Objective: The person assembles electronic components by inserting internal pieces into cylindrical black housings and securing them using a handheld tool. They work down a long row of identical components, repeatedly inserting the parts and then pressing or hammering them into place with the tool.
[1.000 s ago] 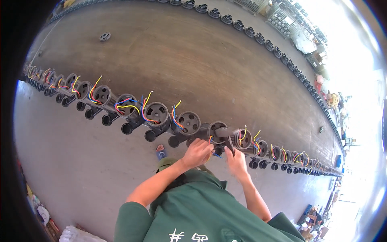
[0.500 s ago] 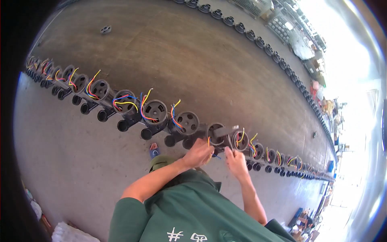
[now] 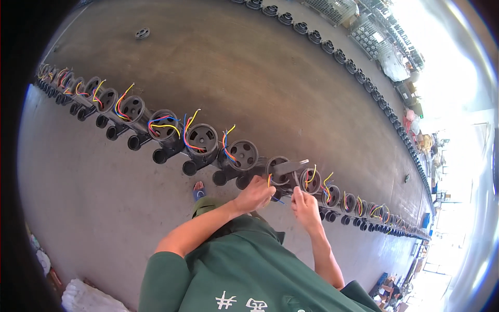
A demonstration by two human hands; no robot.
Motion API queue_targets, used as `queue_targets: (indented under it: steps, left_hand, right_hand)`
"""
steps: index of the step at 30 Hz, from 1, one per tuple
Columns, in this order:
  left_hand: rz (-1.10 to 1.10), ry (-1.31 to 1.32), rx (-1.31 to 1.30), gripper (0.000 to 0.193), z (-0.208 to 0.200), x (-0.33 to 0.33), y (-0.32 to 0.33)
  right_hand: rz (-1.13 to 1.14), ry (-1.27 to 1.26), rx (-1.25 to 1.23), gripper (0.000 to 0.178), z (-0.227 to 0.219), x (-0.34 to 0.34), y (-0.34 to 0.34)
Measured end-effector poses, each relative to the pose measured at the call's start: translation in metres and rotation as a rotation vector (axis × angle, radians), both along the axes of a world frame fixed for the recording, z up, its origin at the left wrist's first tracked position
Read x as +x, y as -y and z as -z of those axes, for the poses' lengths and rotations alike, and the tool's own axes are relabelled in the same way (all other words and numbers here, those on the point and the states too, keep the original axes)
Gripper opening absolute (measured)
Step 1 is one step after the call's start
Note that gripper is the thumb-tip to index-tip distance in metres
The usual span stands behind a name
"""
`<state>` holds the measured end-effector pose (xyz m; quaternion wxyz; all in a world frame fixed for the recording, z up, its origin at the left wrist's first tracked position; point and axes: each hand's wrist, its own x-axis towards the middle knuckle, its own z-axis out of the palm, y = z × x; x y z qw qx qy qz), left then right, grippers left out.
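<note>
A long row of black pump housings (image 3: 201, 139) with red, yellow and blue wire leads stands on the grey concrete floor, running from upper left to lower right. My left hand (image 3: 255, 193) is closed on the coloured wires of the housing right in front of me (image 3: 279, 171). Just to its right, my right hand (image 3: 303, 202) pinches a thin wire or small tool beside the same housing. A grey handle-like part (image 3: 292, 165) lies across the top of that housing.
A second row of black housings (image 3: 343, 57) curves along the far edge of the floor. One lone black part (image 3: 142, 33) lies at the upper left. Wire crates (image 3: 338, 8) stand at the top right. A white sack (image 3: 86, 299) lies at the lower left.
The view has shifted a little, so the row sits higher and further left. Both hands stay at the same housing, with the right hand raised slightly toward it.
</note>
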<state>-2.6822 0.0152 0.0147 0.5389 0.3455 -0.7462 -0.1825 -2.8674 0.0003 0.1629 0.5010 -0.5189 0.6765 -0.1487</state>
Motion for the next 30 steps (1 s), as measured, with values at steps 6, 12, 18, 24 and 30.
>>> queue_targets:
  steps: [6, 12, 18, 24, 30]
  left_hand:
    - [0.01, 0.001, -0.005, 0.036, -0.001, -0.003, 0.005]
    - [-0.031, 0.009, -0.045, 0.034, 0.001, -0.001, 0.013]
    - [-0.002, 0.002, -0.027, 0.034, 0.001, 0.0, 0.007]
    - [-0.013, 0.045, -0.049, 0.036, -0.001, -0.005, 0.007]
    - [0.001, 0.022, 0.003, 0.04, -0.013, 0.0, 0.007]
  right_hand:
    - [-0.019, 0.004, -0.43, 0.051, 0.036, -0.019, -0.017]
    - [-0.058, -0.08, -0.104, 0.051, 0.04, -0.025, 0.001]
    - [0.086, 0.273, -0.148, 0.043, -0.03, -0.007, -0.001]
    - [-0.077, -0.261, -0.327, 0.056, 0.072, -0.026, -0.01]
    - [0.042, 0.046, -0.115, 0.047, 0.001, -0.02, 0.009]
